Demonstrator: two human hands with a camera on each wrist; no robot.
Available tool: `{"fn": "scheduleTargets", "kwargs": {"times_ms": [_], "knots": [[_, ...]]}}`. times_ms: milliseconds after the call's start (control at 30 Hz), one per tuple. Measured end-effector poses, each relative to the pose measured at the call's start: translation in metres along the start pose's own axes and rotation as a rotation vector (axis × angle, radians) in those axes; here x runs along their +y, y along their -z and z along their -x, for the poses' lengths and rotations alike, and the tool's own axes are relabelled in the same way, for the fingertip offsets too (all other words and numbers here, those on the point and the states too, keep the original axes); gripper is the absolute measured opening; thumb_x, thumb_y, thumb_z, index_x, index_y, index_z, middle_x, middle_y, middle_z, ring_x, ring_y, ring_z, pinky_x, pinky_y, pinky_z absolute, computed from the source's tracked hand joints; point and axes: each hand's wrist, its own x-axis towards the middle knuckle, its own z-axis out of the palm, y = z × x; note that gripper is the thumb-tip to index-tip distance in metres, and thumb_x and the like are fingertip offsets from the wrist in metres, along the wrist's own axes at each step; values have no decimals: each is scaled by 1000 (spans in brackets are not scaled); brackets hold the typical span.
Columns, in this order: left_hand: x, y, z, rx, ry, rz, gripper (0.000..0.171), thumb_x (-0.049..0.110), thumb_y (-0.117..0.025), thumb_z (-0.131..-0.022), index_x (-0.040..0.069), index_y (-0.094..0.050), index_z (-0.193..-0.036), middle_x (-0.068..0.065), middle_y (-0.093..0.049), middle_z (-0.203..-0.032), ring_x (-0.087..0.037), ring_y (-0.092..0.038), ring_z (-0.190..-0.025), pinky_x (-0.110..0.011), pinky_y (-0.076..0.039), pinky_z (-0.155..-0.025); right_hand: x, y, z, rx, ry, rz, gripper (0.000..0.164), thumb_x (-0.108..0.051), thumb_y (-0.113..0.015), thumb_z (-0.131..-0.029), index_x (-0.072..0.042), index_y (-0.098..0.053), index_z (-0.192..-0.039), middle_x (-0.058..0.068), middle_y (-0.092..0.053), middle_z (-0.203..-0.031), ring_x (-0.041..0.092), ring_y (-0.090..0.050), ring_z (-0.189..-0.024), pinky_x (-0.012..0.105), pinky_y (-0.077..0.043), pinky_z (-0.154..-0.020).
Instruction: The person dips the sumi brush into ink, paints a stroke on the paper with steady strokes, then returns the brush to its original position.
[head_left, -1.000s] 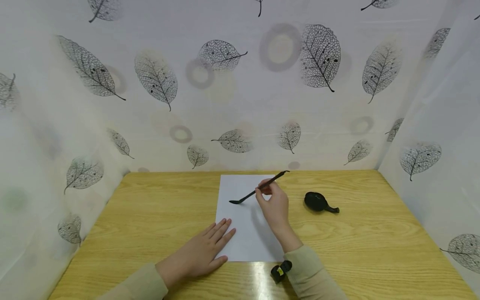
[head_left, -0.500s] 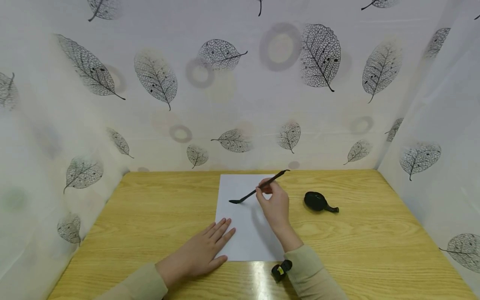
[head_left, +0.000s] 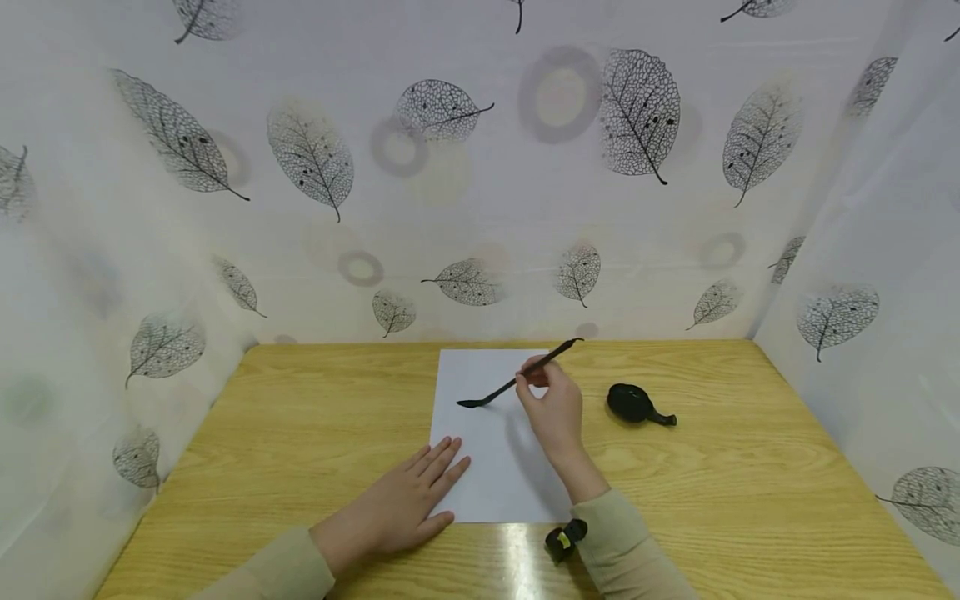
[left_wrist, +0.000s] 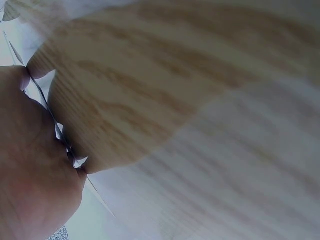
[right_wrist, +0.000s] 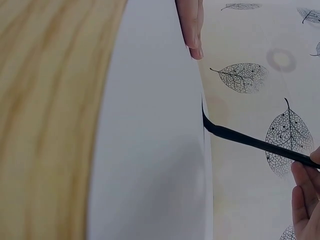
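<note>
Pinching a black brush [head_left: 500, 392], the right hand [head_left: 557, 408] holds it slanted, its bent tip [head_left: 471, 404] to that hand's left, seemingly touching the white paper [head_left: 487, 487] beneath, which could skid if the left hand [head_left: 397, 504], fingers flat over its edge, pressed too lightly.

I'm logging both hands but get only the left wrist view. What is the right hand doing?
Observer: The right hand holds a slim dark brush.

Operator: And where is the brush's tip?

Observer: In the head view, the tip is over the white paper, farther from the person than the left hand. I can't tell for sure whether it touches.

Operator: Is anything lying beyond the right hand?

Observer: Yes, a black object with a short handle lies on the table, to the right of the paper.
</note>
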Motion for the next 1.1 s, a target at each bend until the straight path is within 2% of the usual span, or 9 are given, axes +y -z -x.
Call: {"fn": "scheduleTargets", "kwargs": {"times_ms": [267, 600, 933, 1100], "knots": [[1, -1, 0, -7, 6, -1, 70, 51, -39, -113, 12, -25, -170, -14, -17, -179, -31, -19, -166, -48, -28, -134, 1, 5, -1, 29, 18, 0, 12, -2, -80, -89, -4, -74, -99, 11, -80, -89, 29, -77, -81, 45, -63, -78], [1, 0, 1, 16, -10, -10, 70, 50, -38, -113, 10, -27, -169, -17, -20, -178, -33, -23, -165, -49, -30, -133, 9, 14, -2, 56, 21, -16, 15, 2, -80, -88, -1, -73, -101, 15, -80, -91, 31, -78, -81, 49, -65, -78], [-1, -4, 1, 33, -21, -23, 70, 49, -38, -113, 9, -27, -169, -18, -20, -178, -34, -24, -165, -49, -31, -132, 14, 26, -3, 74, -12, -3, 13, 2, -78, -89, 1, -74, -101, 16, -80, -93, 33, -77, -82, 49, -64, -79], [-1, -4, 1, 27, -21, -24, 69, 49, -37, -114, 9, -27, -169, -18, -20, -178, -33, -23, -165, -48, -31, -132, 16, 33, -2, 77, -24, 25, 14, 2, -79, -89, 1, -74, -102, 14, -80, -94, 31, -78, -84, 43, -63, -78]]}}
